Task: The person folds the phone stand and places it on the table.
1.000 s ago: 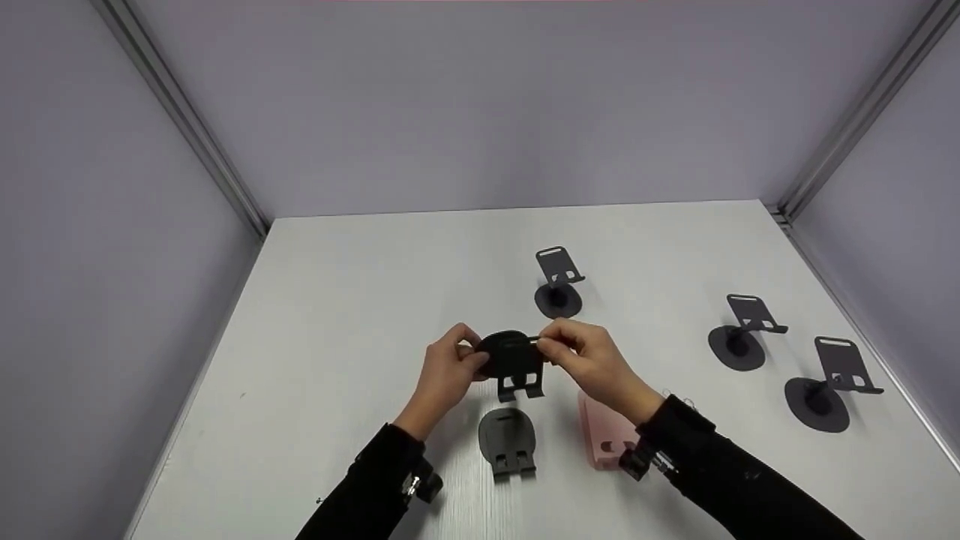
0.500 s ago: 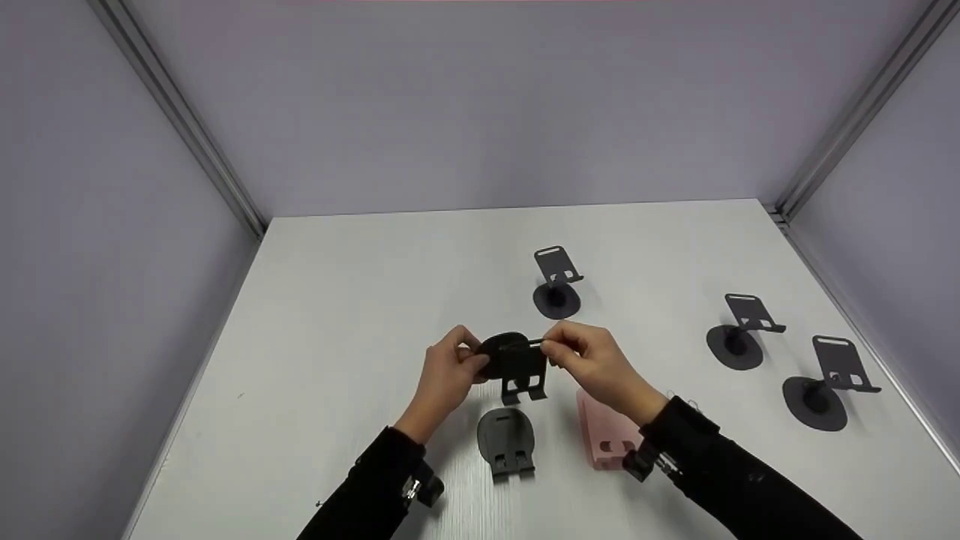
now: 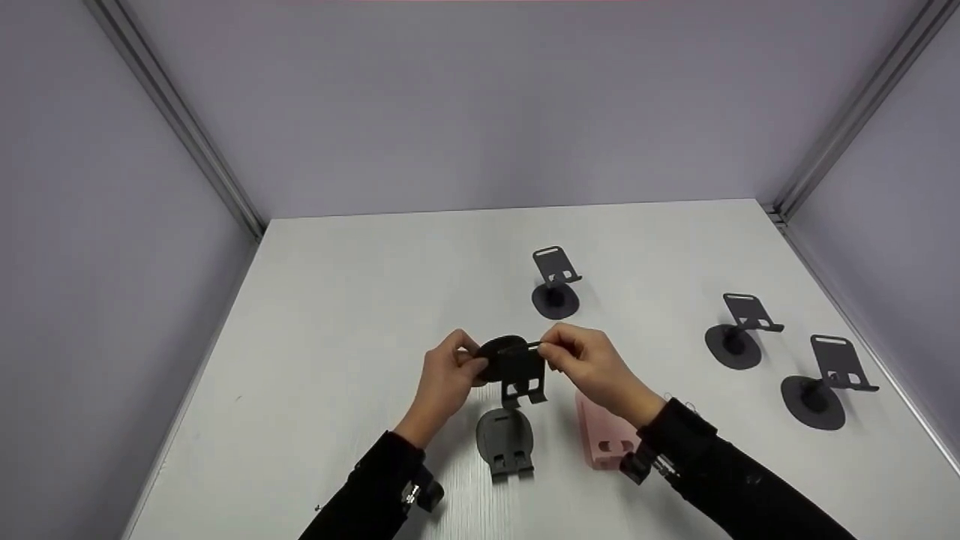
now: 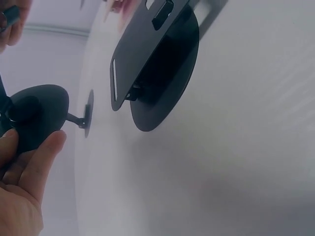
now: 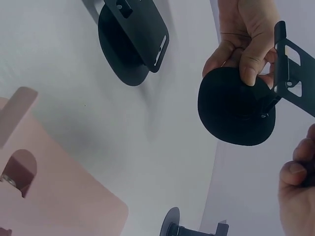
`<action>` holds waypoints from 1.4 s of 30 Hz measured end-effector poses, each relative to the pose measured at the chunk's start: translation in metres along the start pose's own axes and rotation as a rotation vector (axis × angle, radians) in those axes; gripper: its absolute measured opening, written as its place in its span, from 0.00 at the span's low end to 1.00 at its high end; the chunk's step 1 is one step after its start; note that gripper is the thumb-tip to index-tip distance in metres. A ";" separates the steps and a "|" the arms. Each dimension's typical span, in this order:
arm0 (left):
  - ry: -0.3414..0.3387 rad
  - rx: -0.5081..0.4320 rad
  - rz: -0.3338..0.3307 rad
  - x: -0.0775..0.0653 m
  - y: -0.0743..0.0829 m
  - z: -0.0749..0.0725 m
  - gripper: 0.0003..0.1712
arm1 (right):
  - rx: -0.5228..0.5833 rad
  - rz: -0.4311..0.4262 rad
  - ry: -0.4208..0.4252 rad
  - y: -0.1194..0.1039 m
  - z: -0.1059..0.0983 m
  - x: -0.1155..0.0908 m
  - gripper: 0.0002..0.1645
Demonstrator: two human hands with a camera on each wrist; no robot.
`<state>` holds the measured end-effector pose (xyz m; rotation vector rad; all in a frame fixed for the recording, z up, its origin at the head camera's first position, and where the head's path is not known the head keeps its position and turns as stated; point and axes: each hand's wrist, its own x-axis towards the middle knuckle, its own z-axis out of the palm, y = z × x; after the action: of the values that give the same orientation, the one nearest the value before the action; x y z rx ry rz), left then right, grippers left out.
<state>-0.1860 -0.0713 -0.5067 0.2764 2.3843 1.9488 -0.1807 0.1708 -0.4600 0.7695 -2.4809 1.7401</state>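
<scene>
Two bare hands worked on a dark stand [image 3: 523,366] above a white table [image 3: 322,337], in front of the wearer and just over a grey folded stand [image 3: 504,431] on the tabletop. The left hand [image 3: 448,369] pinched the rim of the held stand's round base [image 5: 229,115], its thumb lying on the disc in the right wrist view. The right hand [image 3: 589,364] pinched the top edge of the stand's slotted plate, a narrow grip at fingertip, though the right wrist view cut off much of that hand.

Over the past second the plate had slipped slightly lower and toward the right hand, baring a little more of the disc behind it, while both hands kept their places on the stand. That small shift suggested the two parts were being eased apart at the joint, with base and plate remaining partly overlapped as the head camera saw them.

Nothing on the table had visibly moved. A pink piece [image 3: 604,431] lay beside the right forearm, a far stand [image 3: 556,288] stood unfolded beyond the hands, and a middle stand [image 3: 742,328] and a near stand [image 3: 821,388] stood likewise unfolded at the right side
</scene>
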 end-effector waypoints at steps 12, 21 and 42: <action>0.010 0.014 0.047 -0.003 0.003 0.001 0.06 | 0.022 0.036 -0.027 -0.003 -0.002 0.000 0.09; 0.035 0.062 0.123 -0.006 0.004 0.002 0.06 | 0.056 0.064 -0.044 -0.004 0.004 0.000 0.10; 0.079 0.158 0.276 -0.010 0.003 0.002 0.07 | 0.132 0.212 -0.051 0.000 0.015 -0.002 0.14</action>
<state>-0.1754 -0.0710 -0.5052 0.5759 2.6815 1.9070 -0.1750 0.1582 -0.4667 0.5824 -2.5857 1.9943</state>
